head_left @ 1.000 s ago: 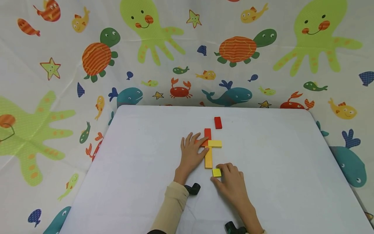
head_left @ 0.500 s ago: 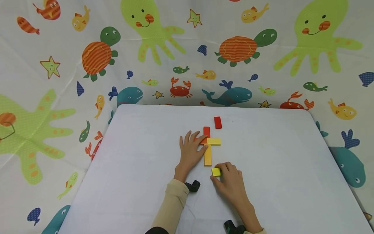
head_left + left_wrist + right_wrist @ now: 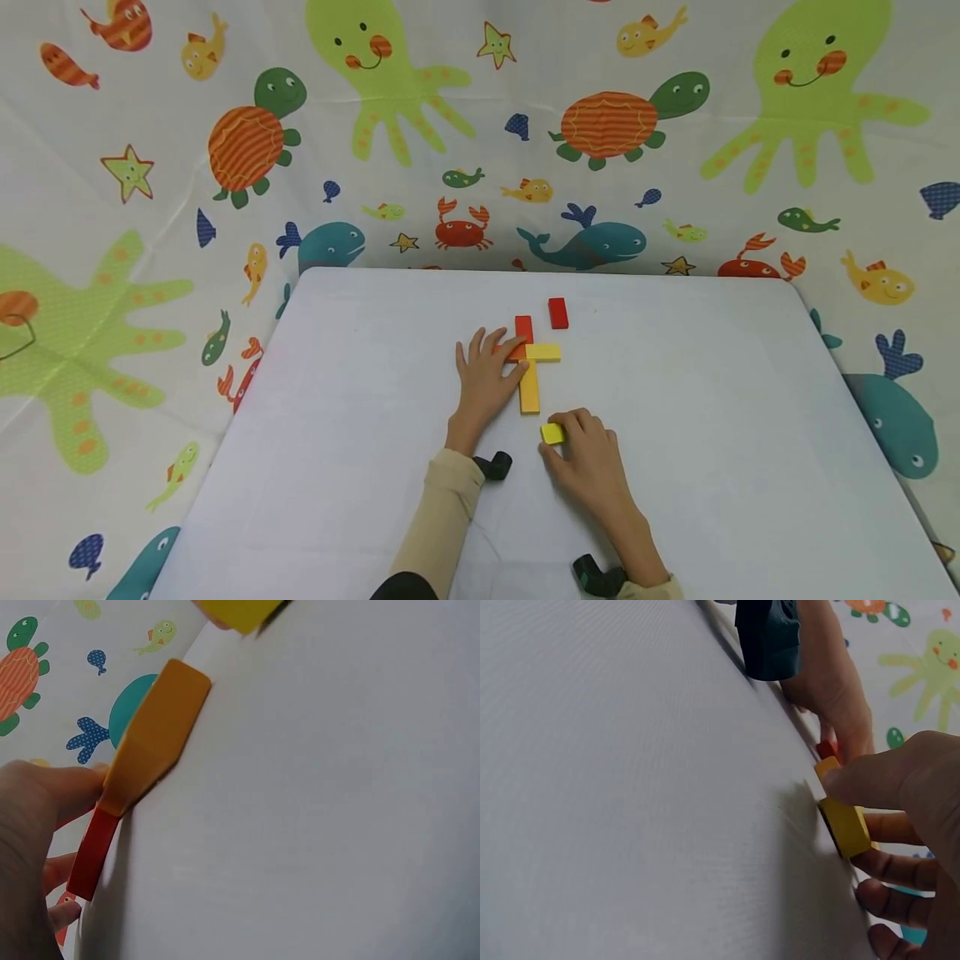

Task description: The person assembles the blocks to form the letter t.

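Observation:
My left hand (image 3: 483, 379) has its thumb and index finger on either side of an orange-red block (image 3: 516, 353). That block lies in a joined group with an upright red block (image 3: 524, 328), a yellow crosswise block (image 3: 544, 352) and a long orange-yellow block (image 3: 529, 390). In the left wrist view the thumb touches the orange-yellow block (image 3: 157, 735); a red block (image 3: 94, 855) adjoins it. My right hand (image 3: 592, 454) pinches a small yellow block (image 3: 552, 433) between thumb and fingers, just below the group and apart from it. The right wrist view shows this yellow block (image 3: 845, 827) too.
A separate red block (image 3: 558, 313) lies behind the group on the white table (image 3: 712, 417). A cloth (image 3: 420, 117) printed with sea animals hangs behind and at the sides. Dark wrist cameras (image 3: 495, 466) sit close to the table surface.
The left hand and joined blocks have slid away from the person and slightly left. My right hand has moved a little the same way with the yellow block, which has turned slightly.

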`<state>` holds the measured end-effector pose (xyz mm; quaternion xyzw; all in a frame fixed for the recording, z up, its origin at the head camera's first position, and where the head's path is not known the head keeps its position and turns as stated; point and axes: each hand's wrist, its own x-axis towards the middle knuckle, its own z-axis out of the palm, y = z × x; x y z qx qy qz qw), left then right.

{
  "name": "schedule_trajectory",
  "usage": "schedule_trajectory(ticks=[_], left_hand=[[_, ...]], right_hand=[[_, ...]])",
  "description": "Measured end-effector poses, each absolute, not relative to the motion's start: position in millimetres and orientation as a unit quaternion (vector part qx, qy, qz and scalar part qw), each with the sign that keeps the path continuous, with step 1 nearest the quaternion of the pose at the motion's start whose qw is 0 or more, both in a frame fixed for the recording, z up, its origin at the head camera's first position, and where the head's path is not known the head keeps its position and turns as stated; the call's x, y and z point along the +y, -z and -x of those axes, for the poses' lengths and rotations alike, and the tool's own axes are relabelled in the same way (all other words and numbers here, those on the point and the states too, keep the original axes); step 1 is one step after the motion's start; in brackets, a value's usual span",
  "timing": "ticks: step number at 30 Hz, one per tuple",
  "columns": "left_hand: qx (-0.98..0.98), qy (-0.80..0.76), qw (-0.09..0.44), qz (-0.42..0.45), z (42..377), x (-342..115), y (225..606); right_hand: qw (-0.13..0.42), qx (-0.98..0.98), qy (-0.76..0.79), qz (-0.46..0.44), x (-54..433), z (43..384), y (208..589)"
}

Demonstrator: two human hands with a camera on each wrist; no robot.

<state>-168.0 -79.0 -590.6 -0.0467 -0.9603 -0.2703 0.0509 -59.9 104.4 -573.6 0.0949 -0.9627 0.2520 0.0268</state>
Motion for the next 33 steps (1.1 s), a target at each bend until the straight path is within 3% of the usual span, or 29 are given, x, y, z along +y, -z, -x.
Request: schedule_trajectory(ticks=[33], left_hand=[[-0.96,0.272,0.062,0.028,192.3,-88.9,594.6]], right_hand=[[0.036,-0.952,-0.289,-0.091,88.3,87.4,570.4]])
